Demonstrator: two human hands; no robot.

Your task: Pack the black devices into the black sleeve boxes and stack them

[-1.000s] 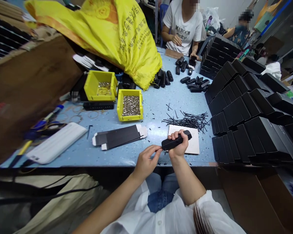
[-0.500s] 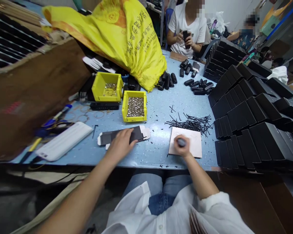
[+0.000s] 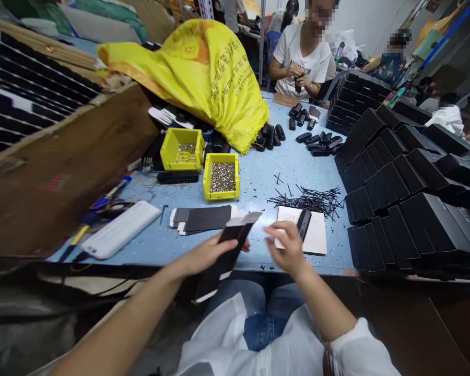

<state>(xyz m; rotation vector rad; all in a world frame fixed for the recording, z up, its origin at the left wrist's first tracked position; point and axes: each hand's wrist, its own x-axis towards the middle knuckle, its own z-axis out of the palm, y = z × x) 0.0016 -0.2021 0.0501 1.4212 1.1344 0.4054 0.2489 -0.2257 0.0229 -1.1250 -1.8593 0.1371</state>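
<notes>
Two hands: both above the near edge of the table [image 3: 254,172].
Left hand [image 3: 207,256]: fingers closed on a flat black carton [image 3: 227,250] (tilted, its far end raised).
Right hand [image 3: 288,248]: fingers loosely spread, holding nothing, just beside the carton's raised end.
Black device [image 3: 303,223]: lying on the white pad [image 3: 317,235], behind the right hand.
Remaining flat cartons [image 3: 203,219]: on the table, before the yellow bin [image 3: 221,176].

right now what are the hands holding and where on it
The left hand holds a flat black carton blank around its middle, tilted upward. The right hand is blurred and appears empty.
</notes>
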